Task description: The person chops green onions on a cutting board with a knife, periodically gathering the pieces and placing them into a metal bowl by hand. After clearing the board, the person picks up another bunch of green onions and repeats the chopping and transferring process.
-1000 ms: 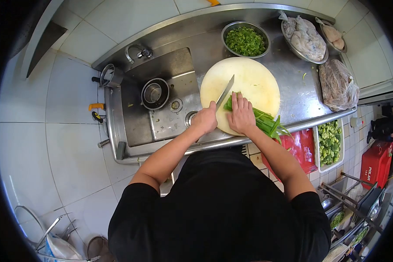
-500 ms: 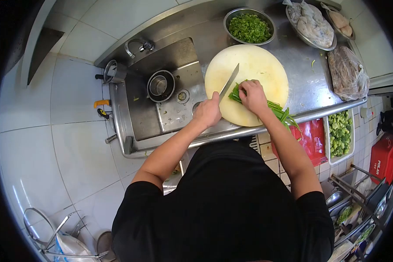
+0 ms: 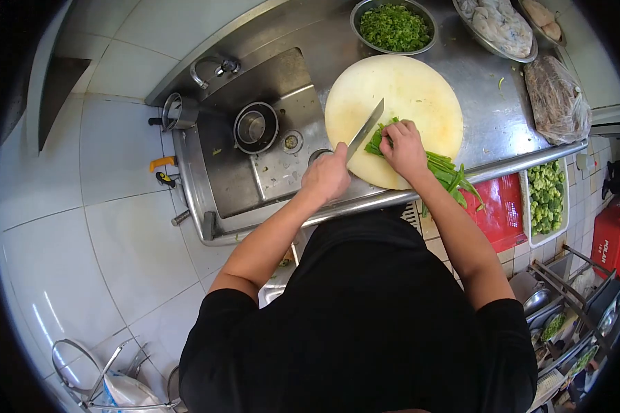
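Observation:
My left hand (image 3: 328, 175) grips the handle of a knife (image 3: 365, 129), whose blade slants up over the round cream cutting board (image 3: 406, 89). My right hand (image 3: 404, 146) presses down on a bunch of green stalks (image 3: 446, 172) lying across the board's near right edge. The blade's edge meets the cut end of the stalks beside my right fingers. The leafy ends hang past the counter edge. A steel bowl of chopped greens (image 3: 393, 27) stands just behind the board.
A sink (image 3: 255, 158) with a small pot (image 3: 255, 128) and a tap (image 3: 210, 67) lies left of the board. Bowls of pale food (image 3: 499, 24) and a plastic bag (image 3: 556, 100) stand at the right. A tray of broccoli (image 3: 546, 198) sits below the counter.
The view has tilted, so the counter sits higher in frame. My hands keep their hold on knife and stalks, with the blade at the stalks' cut end throughout.

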Available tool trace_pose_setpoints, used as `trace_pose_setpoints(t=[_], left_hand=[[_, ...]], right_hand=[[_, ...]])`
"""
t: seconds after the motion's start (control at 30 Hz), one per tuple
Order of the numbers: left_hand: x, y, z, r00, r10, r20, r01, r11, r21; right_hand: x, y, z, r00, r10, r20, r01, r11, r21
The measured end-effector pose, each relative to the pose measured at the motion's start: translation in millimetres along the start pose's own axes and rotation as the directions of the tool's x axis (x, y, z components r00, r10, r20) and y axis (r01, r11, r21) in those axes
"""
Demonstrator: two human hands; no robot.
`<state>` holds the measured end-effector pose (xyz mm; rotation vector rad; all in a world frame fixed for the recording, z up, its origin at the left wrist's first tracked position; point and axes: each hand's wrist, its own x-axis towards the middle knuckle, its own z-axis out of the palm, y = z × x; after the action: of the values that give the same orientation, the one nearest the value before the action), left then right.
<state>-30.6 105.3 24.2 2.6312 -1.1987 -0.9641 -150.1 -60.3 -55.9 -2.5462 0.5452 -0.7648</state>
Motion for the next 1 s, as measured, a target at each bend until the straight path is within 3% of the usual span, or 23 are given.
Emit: trace_pose_setpoints(t=[0.1, 0.27, 0.33, 0.43, 0.57, 0.67, 0.73, 0.77, 0.87, 0.93, 1.0], left_hand=[[-3.5, 5.2, -1.3, 0.999, 0.033, -0.042, -0.034, 0.999, -0.013], [-11.0, 10.9, 1.0, 0.998, 0.033, 0.052, -0.033, 0.999, 0.001], [-15.8, 8.6, 5.3, 0.997, 0.047, 0.060, -0.048, 0.999, 0.014], [-14.6, 8.9, 8.4, 0.996, 0.045, 0.079, -0.045, 0.999, -0.012], [-8.1, 8.2, -4.6, 0.991, 0.078, 0.108, -0.081, 0.996, 0.024], [-8.7, 16.1, -15.1, 0.992, 0.088, 0.094, -0.092, 0.995, 0.039], [-11.8, 23.6, -18.0, 0.998, 0.048, 0.032, -0.049, 0.998, 0.028], [-10.6, 23.1, -13.9, 0.998, 0.047, 0.036, -0.048, 0.998, 0.032], [-3.1, 19.0, -0.7, 0.998, 0.048, 0.035, -0.049, 0.999, 0.008], [-1.6, 19.9, -1.1, 0.997, 0.053, 0.060, -0.055, 0.997, 0.046], [-3.1, 22.1, -7.2, 0.997, 0.061, 0.047, -0.063, 0.997, 0.050]], right_hand=[[-4.7, 2.5, -4.9, 0.985, 0.124, 0.118, -0.138, 0.984, 0.115], [-23.3, 2.4, -20.8, 0.990, 0.125, 0.061, -0.131, 0.985, 0.115], [-20.2, 1.0, -22.0, 1.000, 0.000, -0.030, 0.000, 1.000, 0.018], [-22.8, -1.1, -20.8, 0.993, 0.115, 0.029, -0.118, 0.985, 0.124], [-25.2, 1.9, -18.8, 0.981, 0.149, 0.126, -0.170, 0.969, 0.181], [-20.7, -3.9, -24.7, 0.975, 0.201, 0.092, -0.214, 0.962, 0.171], [-17.1, -6.5, -29.2, 0.998, 0.023, -0.065, -0.027, 0.997, -0.069], [-18.0, -4.7, -26.3, 0.997, 0.029, -0.065, -0.033, 0.997, -0.066], [-20.3, 3.3, -15.8, 0.993, 0.105, -0.055, -0.102, 0.993, 0.052], [-21.4, 4.8, -13.4, 0.963, 0.255, 0.082, -0.267, 0.941, 0.208], [-22.6, 5.3, -12.6, 0.963, 0.256, 0.088, -0.269, 0.938, 0.217]])
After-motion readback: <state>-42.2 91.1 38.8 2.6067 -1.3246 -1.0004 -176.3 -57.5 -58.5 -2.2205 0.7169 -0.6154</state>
